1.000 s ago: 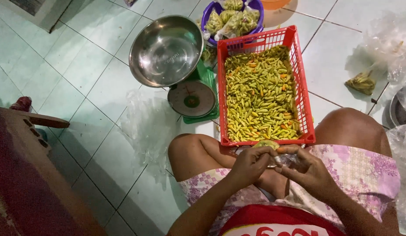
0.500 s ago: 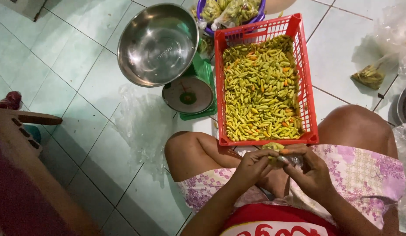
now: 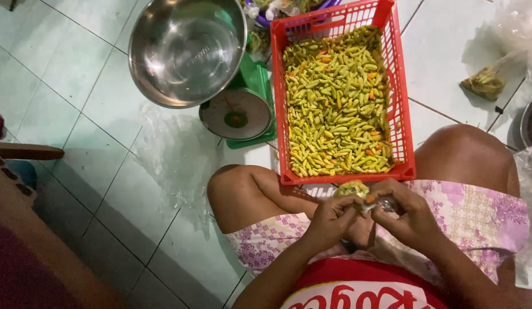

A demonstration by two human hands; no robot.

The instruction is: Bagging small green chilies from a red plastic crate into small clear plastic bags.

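Together, both hands' fingers (image 3: 357, 207) pinch a small bag of chillies (image 3: 352, 189).

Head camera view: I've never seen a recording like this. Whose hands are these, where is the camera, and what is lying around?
The camera sits on a person's head and looks down, so you see their own lap and knees. They sit on a tiled floor. Their left hand and right hand meet over the lap, pinching a small clear bag of yellow-green chillies between them. Just beyond the hands stands a red plastic crate filled with small green, yellow and orange chillies. To its left is a green dial scale carrying a large steel bowl, apparently empty. Crumpled clear plastic lies on the floor nearby.
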